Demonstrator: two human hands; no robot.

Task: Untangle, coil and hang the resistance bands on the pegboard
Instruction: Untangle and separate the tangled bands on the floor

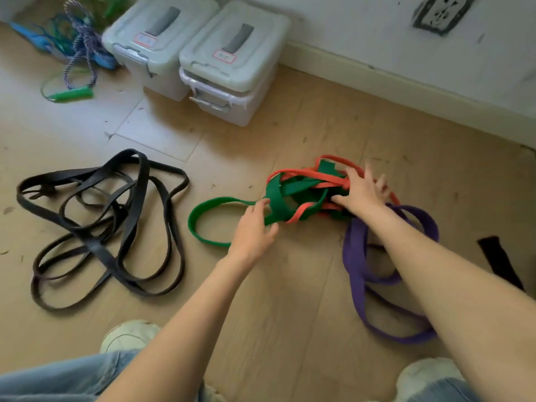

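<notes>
A tangle of bands lies on the wooden floor in front of me. A wide green band [214,203] loops out to the left and knots with a thin red band [301,172] in the middle. A purple band [355,265] trails from the knot toward me on the right. My left hand [255,224] touches the green band where its loop joins the knot, fingers spread. On the knot's right side rests my right hand [362,190], its fingers reaching into the red and green strands. A separate pile of black bands [110,224] lies to the left. No pegboard is in view.
Two lidded plastic bins [203,53] stand against the wall at the back. Skipping ropes with green and blue handles [75,53] lie at the back left. A black strip [499,262] lies at the right. My shoes [127,335] and jeans fill the bottom edge.
</notes>
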